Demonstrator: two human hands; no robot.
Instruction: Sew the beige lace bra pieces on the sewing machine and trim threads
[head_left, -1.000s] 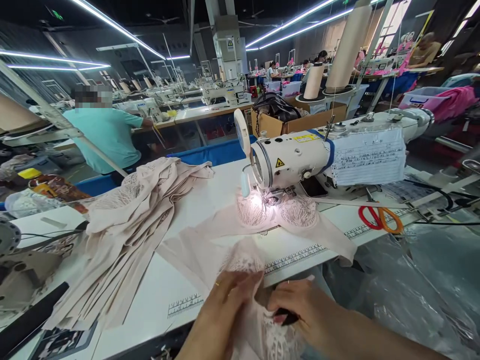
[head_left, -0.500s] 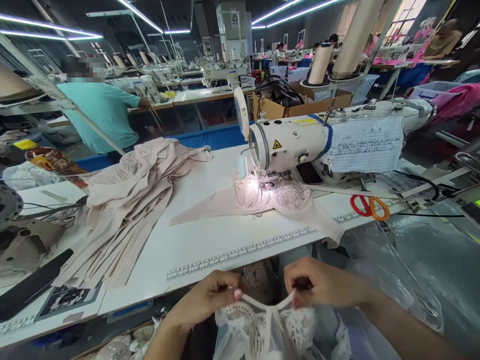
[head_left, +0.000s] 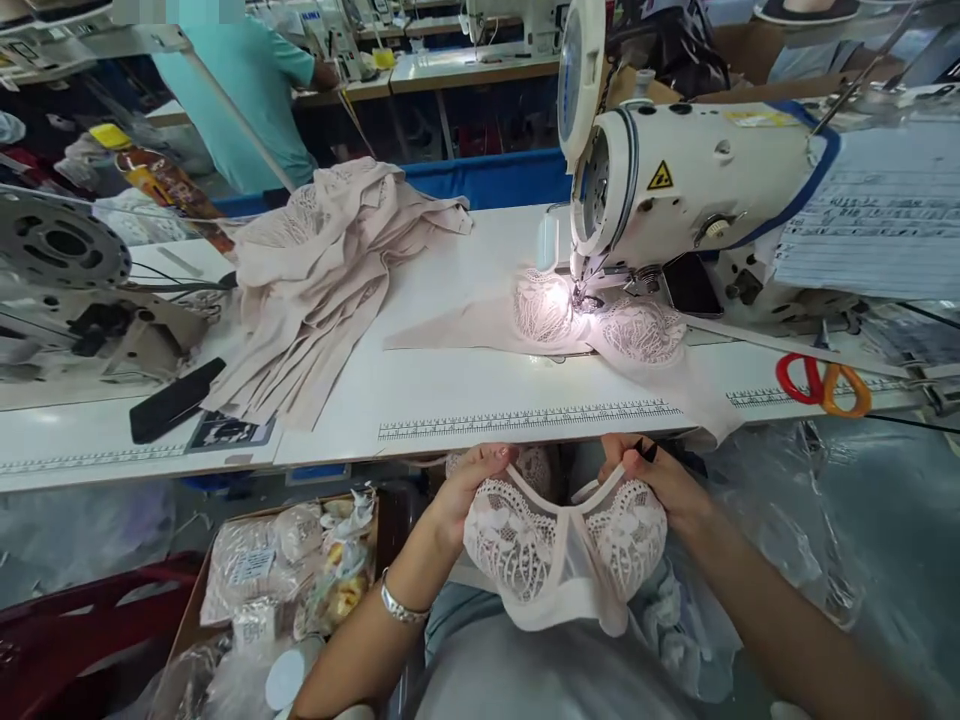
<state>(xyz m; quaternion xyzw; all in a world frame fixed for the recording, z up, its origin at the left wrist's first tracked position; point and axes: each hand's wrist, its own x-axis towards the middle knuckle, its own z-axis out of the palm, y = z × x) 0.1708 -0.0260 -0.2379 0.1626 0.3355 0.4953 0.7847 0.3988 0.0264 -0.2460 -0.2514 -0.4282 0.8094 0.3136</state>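
My left hand [head_left: 472,478] and my right hand [head_left: 654,476] hold a pale pink lace bra piece [head_left: 562,555] by its upper edge, spread over my lap just below the table's front edge. Both hands are closed on the fabric. A small black tool tip shows in my right hand's fingers. A second lace bra piece [head_left: 592,325] lies under the needle of the white sewing machine [head_left: 697,190], lit by its lamp.
A pile of beige fabric pieces [head_left: 330,280] lies at the table's left. Red and orange scissors [head_left: 821,380] rest at the right. A cardboard box of bagged parts [head_left: 292,580] stands on the floor at left. A person in a teal shirt [head_left: 240,90] works behind.
My view has tilted down and closer. My hands have drawn the lace piece off the table to my lap and spread it open between them.
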